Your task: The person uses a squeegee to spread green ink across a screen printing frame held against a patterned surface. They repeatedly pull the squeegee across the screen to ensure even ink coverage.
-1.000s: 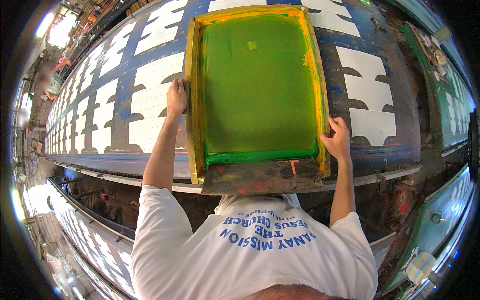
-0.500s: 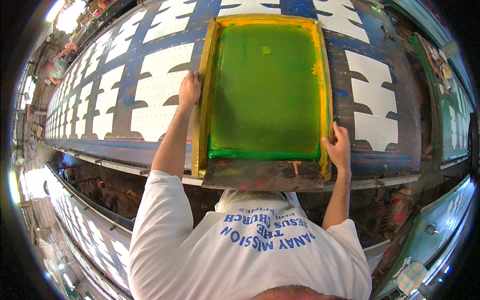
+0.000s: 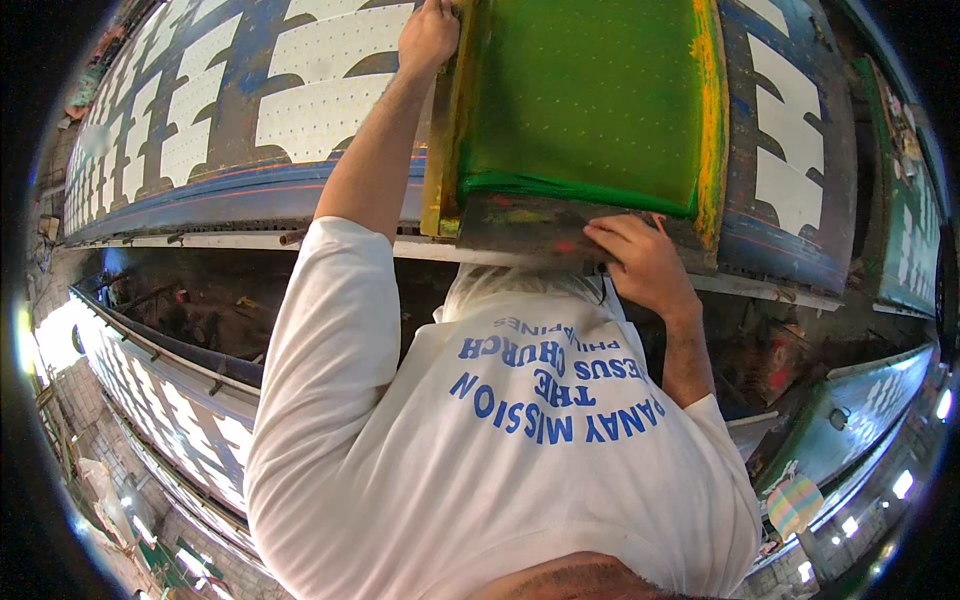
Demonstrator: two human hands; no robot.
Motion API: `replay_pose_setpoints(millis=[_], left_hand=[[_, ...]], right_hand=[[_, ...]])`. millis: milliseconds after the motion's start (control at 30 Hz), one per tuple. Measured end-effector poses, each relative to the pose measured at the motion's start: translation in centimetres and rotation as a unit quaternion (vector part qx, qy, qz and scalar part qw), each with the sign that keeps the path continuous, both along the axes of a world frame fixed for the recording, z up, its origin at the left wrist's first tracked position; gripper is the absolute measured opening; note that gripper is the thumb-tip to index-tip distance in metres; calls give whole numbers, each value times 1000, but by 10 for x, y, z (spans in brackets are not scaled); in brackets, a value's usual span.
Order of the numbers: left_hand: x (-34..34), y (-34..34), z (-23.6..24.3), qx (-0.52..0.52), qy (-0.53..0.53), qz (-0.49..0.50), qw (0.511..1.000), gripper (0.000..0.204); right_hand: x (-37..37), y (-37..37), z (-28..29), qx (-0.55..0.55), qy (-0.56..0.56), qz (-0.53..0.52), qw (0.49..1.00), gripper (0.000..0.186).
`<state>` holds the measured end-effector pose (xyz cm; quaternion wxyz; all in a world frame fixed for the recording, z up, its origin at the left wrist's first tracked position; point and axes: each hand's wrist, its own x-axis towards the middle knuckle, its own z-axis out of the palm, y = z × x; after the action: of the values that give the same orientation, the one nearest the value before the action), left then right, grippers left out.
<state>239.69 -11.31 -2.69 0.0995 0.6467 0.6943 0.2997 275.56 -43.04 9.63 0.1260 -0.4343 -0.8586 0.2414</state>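
A screen-printing frame (image 3: 712,120) with yellow-stained wooden rails and a green mesh (image 3: 580,100) lies on the long table. My left hand (image 3: 430,38) grips its left rail near the top of the picture, fingers curled at the wood. Across the frame's near end lies a dark, paint-stained board (image 3: 520,225). My right hand (image 3: 645,262) rests on that board's right part, its fingers stretched over the surface with nothing seen in them. Green ink gathers along the mesh's near edge. White cut fabric pieces (image 3: 325,112) lie on the table on both sides of the frame.
The table's near edge (image 3: 350,243) runs just before my body. Behind me stands another long table (image 3: 170,385) with white pieces. At the right are a green-edged table (image 3: 895,190) and a round striped fan cover (image 3: 795,503).
My right hand has left the frame's right rail and moved onto the dark board. My left hand stays on the left rail. The view has shifted, so the frame sits higher in the picture.
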Motion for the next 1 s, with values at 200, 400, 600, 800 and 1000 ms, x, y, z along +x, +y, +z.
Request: replay_pose_setpoints(millis=[200, 400, 600, 800, 1000], left_hand=[[2, -2, -7, 17, -24, -12, 1000, 42], [6, -1, -22, 106, -71, -30, 991, 36], [7, 3, -27, 144, -44, -55, 987, 28], [7, -4, -9, 49, -64, -21, 997, 41], [11, -16, 10, 9, -86, -12, 996, 40]], right_hand=[[-18, 2, -10, 51, -87, -110, 989, 49], [-23, 6, 12, 13, -123, -142, 982, 58], [-28, 10, 25, 70, -115, -136, 982, 59], [-30, 21, -16, 60, -135, -151, 977, 60], [-31, 60, -38, 120, -152, -168, 967, 55]])
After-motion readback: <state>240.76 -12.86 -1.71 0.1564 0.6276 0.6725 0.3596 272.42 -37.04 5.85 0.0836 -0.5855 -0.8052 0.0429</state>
